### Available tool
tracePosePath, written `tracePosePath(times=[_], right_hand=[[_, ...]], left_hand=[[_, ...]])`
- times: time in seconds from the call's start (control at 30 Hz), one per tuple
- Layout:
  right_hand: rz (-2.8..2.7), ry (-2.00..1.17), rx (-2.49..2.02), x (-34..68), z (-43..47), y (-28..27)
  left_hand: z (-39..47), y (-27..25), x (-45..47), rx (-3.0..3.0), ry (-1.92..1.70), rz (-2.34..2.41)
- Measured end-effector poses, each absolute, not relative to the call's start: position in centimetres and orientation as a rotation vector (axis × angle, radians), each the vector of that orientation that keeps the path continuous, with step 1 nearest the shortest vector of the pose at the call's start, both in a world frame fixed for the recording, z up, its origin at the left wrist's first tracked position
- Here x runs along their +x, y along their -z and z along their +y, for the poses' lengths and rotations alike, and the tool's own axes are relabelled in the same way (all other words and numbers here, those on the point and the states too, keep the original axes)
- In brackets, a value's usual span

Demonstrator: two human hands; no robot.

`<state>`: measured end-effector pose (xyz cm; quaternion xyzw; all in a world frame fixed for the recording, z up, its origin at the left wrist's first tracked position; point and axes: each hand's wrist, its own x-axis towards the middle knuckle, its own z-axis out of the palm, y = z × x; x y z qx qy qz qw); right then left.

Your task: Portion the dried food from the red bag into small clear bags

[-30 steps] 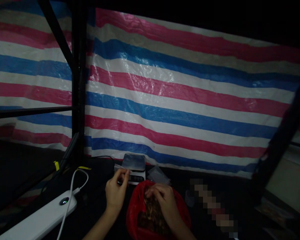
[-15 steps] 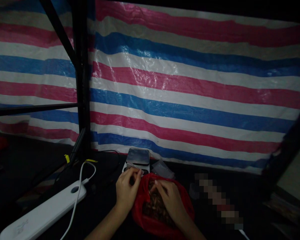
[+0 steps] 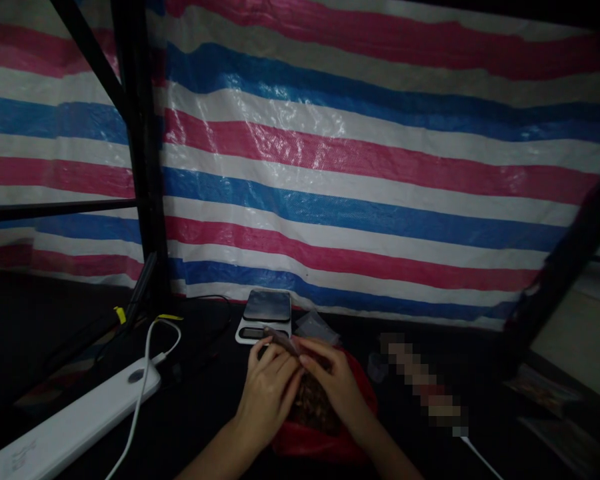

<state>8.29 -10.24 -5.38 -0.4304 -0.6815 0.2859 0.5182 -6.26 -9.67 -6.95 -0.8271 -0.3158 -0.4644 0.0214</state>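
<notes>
Both hands meet above a red plastic bag [image 3: 325, 448] that holds many small brown pieces [image 3: 313, 403], too dim to name. My left hand [image 3: 270, 383] is closed on a small clear plastic bag [image 3: 283, 340], over the bag's left rim. My right hand [image 3: 333, 377] pinches the same small bag from the other side, its fingertips close to the left hand's. Whether anything lies inside the small bag is hard to see. Just beyond the fingers stands a small digital scale [image 3: 267, 307] with a dark plate and a white front.
Flat clear plastic bags [image 3: 317, 327] lie right of the scale. At left is a white power strip [image 3: 70, 423] with a white cable [image 3: 143, 393]. A black metal frame post [image 3: 143, 153] stands before a striped plastic sheet [image 3: 355, 200]. A pixelated patch covers something at right.
My right hand has come up out of the brown pieces to the small clear bag at my left hand. The view has shifted slightly, so the surroundings sit further left and higher.
</notes>
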Motion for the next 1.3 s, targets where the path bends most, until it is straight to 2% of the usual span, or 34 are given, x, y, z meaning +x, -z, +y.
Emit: tracePosePath(times=[0.3,0.5,0.6,1.1,1.3], right_hand=[[-1.515,-0.585,-1.076,7.9,-10.6,5.8],[-1.312,-0.875,-1.015,7.5,-10.6,6.1],[-1.287,-0.912,-1.013,7.4,-10.5,6.4],[-1.41,-0.85,-1.069,7.8,-10.8,6.6],[-1.581,-0.56,-1.123,8.5,-10.5,6.2]], left_hand=[[-9.1,7.2,-6.2,-2.689,1.377,-0.98],[-8.6,7.6,-6.0,-2.717,1.404,-1.112],[-8.8,7.7,-5.9,-2.69,1.421,-1.1],[-8.2,7.0,-6.3,-2.762,1.588,-1.122],[-7.9,6.9,-6.5,-2.915,1.391,-0.921]])
